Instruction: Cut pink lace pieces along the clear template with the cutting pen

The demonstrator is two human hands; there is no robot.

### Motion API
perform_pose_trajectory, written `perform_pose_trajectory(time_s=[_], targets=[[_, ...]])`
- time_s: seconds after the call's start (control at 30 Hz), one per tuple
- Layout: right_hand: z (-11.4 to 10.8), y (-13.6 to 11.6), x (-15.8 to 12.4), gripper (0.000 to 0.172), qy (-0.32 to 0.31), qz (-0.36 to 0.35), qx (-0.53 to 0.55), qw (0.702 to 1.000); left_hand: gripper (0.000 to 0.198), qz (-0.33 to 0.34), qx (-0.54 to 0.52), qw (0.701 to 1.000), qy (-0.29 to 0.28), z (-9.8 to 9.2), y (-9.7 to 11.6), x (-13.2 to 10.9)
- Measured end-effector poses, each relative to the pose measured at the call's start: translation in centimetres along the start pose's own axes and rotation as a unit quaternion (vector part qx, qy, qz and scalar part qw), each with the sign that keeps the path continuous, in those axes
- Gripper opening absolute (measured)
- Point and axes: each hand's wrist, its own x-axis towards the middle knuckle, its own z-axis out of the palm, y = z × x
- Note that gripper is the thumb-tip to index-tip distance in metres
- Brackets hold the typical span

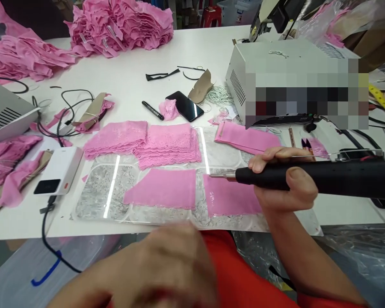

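Note:
My right hand is wrapped round a thick black handheld tool with a narrow metal tip, which points left. That tip sits over the edge of a pink fabric piece on a grey patterned mat. Another flat pink panel lies just left of it. In the foreground my left hand is raised close to the camera, smeared by motion, so its fingers cannot be made out. Behind the flat panels are stacked pink lace pieces, a second pink stack and folded pink strips.
A grey machine box stands at the back right. Cables and a white power bank are at left. A black phone, a marker and cord lie mid-table. Pink fabric piles rise at the back.

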Motion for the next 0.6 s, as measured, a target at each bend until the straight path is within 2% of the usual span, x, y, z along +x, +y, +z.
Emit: perform_pose_trajectory(time_s=[0.07, 0.13, 0.27, 0.6], targets=[[0.0, 0.2, -0.3, 0.011, -0.011, -0.003, -0.004, 1.000, 0.029, 0.014, -0.034, 0.999, 0.016, 1.3, -1.2, 2.0], [0.1, 0.3, -0.4, 0.012, -0.017, -0.004, -0.004, 1.000, 0.027, 0.018, 0.001, 0.997, 0.073, 3.1, -2.4, 2.9], [0.2, 0.6, -0.5, 0.013, -0.008, 0.008, -0.015, 1.000, 0.022, 0.046, 0.092, 0.990, 0.094, 5.7, -4.0, 2.7], [0.5, 1.5, -0.8, 0.015, -0.023, 0.011, -0.010, 1.000, 0.026, 0.047, 0.107, 0.990, 0.084, 5.8, -4.0, 2.2]])
